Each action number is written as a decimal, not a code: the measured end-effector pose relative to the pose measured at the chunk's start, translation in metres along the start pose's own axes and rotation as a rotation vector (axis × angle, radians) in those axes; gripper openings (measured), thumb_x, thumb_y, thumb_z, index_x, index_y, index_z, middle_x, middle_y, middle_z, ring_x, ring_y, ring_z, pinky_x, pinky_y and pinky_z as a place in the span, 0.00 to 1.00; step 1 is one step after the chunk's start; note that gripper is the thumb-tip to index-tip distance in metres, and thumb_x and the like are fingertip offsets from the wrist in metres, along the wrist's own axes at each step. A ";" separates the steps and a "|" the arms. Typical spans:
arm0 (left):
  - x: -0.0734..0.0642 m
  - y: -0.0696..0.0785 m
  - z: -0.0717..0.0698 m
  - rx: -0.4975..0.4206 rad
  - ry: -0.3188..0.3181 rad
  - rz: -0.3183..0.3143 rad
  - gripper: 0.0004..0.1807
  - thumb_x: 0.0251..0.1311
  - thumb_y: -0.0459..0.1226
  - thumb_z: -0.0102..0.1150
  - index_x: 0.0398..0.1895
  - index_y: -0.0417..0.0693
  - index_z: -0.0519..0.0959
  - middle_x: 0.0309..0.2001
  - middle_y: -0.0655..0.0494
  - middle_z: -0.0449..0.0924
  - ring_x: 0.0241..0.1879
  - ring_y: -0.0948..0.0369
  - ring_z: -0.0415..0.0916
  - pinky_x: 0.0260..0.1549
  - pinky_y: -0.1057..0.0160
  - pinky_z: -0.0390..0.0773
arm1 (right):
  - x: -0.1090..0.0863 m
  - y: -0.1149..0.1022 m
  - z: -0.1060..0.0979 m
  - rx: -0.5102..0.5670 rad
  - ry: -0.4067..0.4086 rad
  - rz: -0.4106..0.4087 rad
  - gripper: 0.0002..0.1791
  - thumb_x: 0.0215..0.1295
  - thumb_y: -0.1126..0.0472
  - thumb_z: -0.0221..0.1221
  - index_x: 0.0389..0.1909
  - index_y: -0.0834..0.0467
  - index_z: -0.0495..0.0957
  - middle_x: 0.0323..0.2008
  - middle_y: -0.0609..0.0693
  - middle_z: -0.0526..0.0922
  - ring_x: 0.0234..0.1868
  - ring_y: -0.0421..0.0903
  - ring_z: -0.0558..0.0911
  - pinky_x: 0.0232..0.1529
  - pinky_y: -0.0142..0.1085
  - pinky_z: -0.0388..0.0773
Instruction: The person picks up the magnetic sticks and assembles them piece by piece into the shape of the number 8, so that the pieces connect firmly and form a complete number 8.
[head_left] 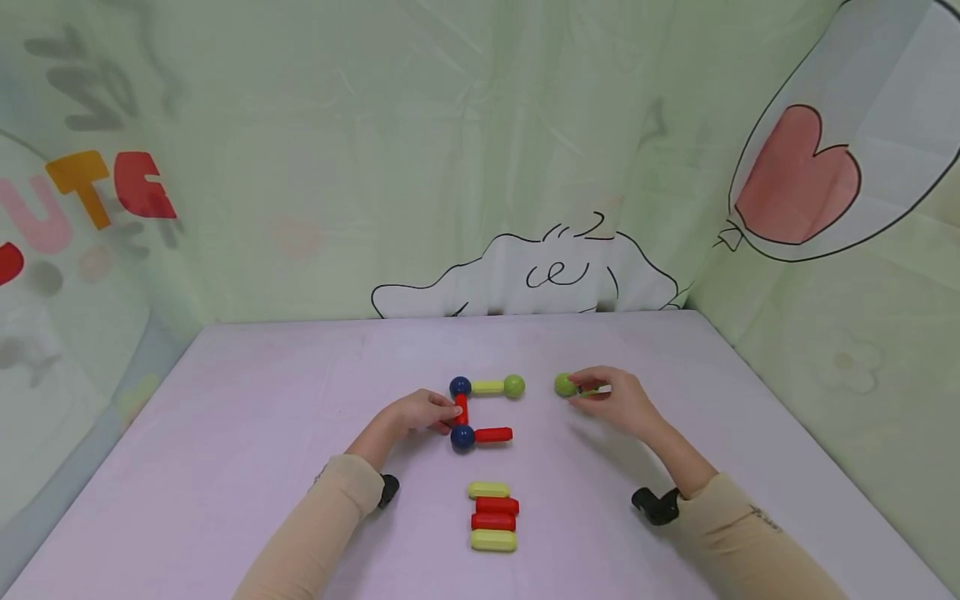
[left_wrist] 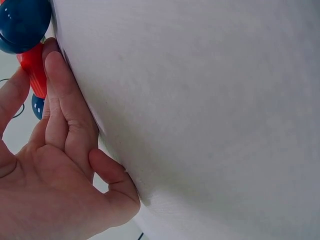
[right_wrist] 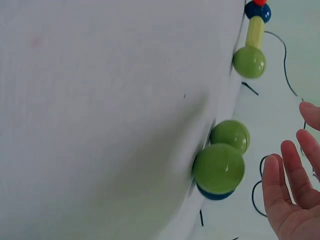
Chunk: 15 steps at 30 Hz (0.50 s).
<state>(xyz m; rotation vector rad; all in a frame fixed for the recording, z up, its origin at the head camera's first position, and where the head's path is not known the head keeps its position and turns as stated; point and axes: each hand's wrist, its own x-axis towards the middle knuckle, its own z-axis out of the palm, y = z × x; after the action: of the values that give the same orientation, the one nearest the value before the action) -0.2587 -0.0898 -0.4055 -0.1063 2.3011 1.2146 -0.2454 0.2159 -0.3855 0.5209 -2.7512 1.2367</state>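
Note:
My left hand (head_left: 423, 412) pinches a red magnetic-looking rod (left_wrist: 33, 70) between thumb and fingers. That rod joins an upper blue ball (head_left: 460, 386) to a lower blue ball (head_left: 462, 437). From the upper ball a yellow rod (head_left: 487, 387) runs right to a green ball (head_left: 514, 386); from the lower one a red rod (head_left: 494, 435) points right with a free end. My right hand (head_left: 618, 404) is beside another green ball (head_left: 565, 384). In the right wrist view its fingers are spread apart from two green balls (right_wrist: 219, 169) and a blue ball (right_wrist: 215, 194), partly hidden behind them.
Several loose rods, yellow (head_left: 493, 541) and red (head_left: 493, 522), lie in a stack of rows nearer the front of the white table (head_left: 247, 467). Printed fabric walls (head_left: 337, 167) stand behind the table and at both sides.

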 end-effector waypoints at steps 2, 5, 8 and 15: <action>0.001 -0.001 0.000 -0.002 -0.003 0.001 0.19 0.59 0.45 0.57 0.48 0.43 0.76 0.34 0.54 0.78 0.40 0.57 0.72 0.47 0.52 0.65 | 0.000 0.005 -0.004 0.001 0.008 0.011 0.18 0.52 0.68 0.64 0.45 0.69 0.77 0.43 0.63 0.79 0.45 0.59 0.76 0.43 0.45 0.76; 0.001 -0.001 0.000 0.000 -0.004 0.002 0.19 0.59 0.45 0.57 0.48 0.43 0.76 0.34 0.54 0.78 0.39 0.57 0.72 0.44 0.55 0.66 | 0.000 0.010 -0.008 -0.014 0.015 0.030 0.18 0.53 0.66 0.64 0.45 0.69 0.76 0.44 0.64 0.78 0.45 0.59 0.76 0.43 0.44 0.75; 0.002 -0.002 0.000 0.004 -0.001 0.000 0.18 0.59 0.45 0.57 0.47 0.44 0.77 0.33 0.54 0.78 0.37 0.58 0.72 0.39 0.58 0.65 | 0.000 0.015 -0.011 -0.037 0.015 0.065 0.19 0.54 0.63 0.64 0.46 0.69 0.76 0.45 0.64 0.78 0.45 0.59 0.76 0.44 0.45 0.75; 0.000 -0.001 -0.001 0.013 0.004 0.001 0.17 0.59 0.45 0.57 0.46 0.44 0.77 0.32 0.54 0.78 0.36 0.58 0.73 0.35 0.61 0.64 | 0.000 0.025 -0.013 -0.090 -0.013 0.135 0.18 0.56 0.59 0.63 0.45 0.66 0.78 0.46 0.63 0.77 0.46 0.60 0.76 0.41 0.47 0.74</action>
<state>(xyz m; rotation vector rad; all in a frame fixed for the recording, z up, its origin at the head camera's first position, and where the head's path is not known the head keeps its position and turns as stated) -0.2591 -0.0909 -0.4061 -0.1030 2.3126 1.2002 -0.2549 0.2411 -0.3946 0.3418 -2.8782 1.1317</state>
